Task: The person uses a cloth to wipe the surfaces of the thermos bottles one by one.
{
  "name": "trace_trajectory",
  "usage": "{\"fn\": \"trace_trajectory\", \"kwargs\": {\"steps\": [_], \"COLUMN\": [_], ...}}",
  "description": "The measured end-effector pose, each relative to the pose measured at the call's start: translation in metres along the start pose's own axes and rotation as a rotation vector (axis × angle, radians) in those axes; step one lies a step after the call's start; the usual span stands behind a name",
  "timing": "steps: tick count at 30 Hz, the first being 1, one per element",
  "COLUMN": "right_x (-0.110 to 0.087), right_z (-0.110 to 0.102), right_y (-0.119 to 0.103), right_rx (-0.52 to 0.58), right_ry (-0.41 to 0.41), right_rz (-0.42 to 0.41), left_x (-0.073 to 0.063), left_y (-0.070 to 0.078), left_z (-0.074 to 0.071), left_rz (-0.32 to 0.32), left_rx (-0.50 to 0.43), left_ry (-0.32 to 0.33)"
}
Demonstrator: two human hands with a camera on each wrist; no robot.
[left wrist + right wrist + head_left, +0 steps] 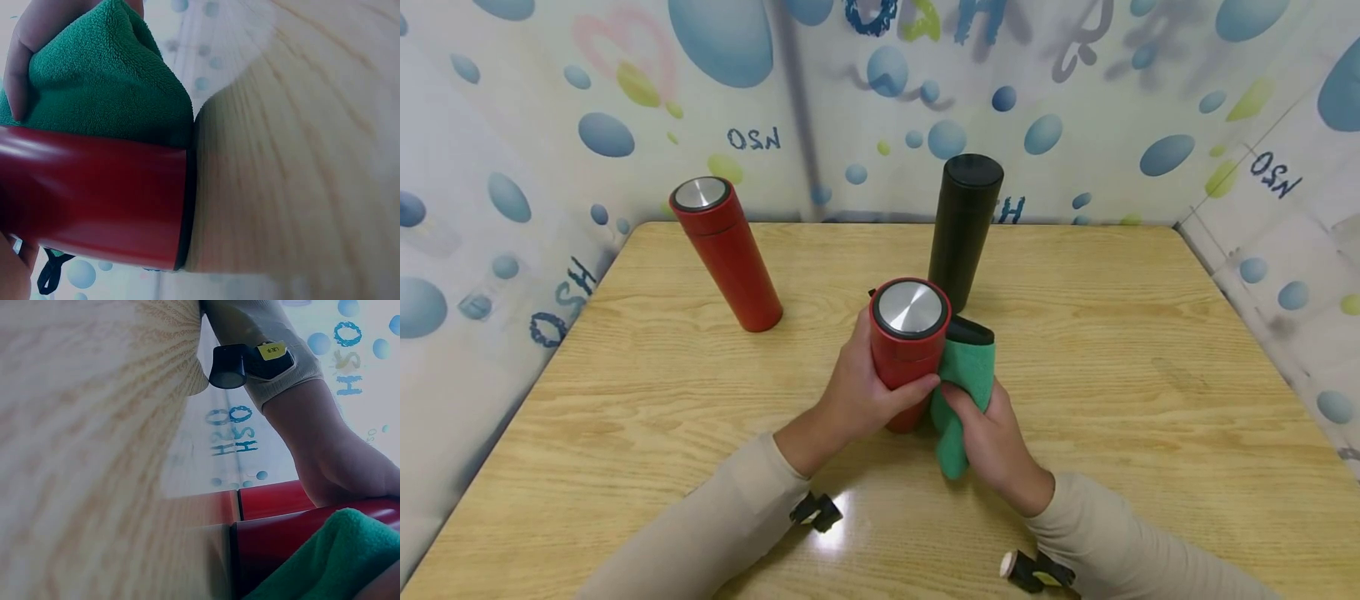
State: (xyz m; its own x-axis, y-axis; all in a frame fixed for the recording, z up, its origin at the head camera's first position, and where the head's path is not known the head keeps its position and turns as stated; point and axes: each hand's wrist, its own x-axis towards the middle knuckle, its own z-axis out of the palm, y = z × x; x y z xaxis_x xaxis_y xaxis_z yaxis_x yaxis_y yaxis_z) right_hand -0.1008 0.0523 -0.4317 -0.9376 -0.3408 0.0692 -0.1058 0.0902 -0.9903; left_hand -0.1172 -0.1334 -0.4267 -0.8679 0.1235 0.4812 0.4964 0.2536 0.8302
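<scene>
My left hand [853, 392] grips a red thermos bottle [906, 367] around its body, thumb across the near side. The bottle has a silver-topped lid and stands upright, its dark-rimmed base right at the tabletop in the left wrist view. In my right hand [1003, 446] is a green towel cloth [972, 367] with a black edge, pinched between thumb and fingers. The cloth [112, 81] lies along the side of the red bottle in the left wrist view. A small black loop [50, 275] shows on the bottle's other side in that view.
A second red thermos bottle [730, 262] stands at the back left of the wooden table [1150, 375]. Directly behind the cloth stands a black bottle [962, 233]. A patterned curtain [820, 92] surrounds the table's back and sides. Black wrist cameras [816, 511] sit on both forearms.
</scene>
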Motion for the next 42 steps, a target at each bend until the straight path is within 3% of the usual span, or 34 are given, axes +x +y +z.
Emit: {"fn": "trace_trajectory", "kwargs": {"steps": [25, 42], "right_x": [0.0010, 0.0014], "right_z": [0.0023, 0.0043], "right_y": [0.0033, 0.0043], "right_rx": [-0.001, -0.015], "right_ry": [-0.031, -0.017], "right_rz": [-0.015, 0.002], "left_x": [0.0011, 0.0017], "left_y": [0.0028, 0.0003], "left_z": [-0.0006, -0.0009], "left_rz": [-0.028, 0.013], "left_rx": [-0.023, -0.023], "left_ry": [-0.023, -0.004]}}
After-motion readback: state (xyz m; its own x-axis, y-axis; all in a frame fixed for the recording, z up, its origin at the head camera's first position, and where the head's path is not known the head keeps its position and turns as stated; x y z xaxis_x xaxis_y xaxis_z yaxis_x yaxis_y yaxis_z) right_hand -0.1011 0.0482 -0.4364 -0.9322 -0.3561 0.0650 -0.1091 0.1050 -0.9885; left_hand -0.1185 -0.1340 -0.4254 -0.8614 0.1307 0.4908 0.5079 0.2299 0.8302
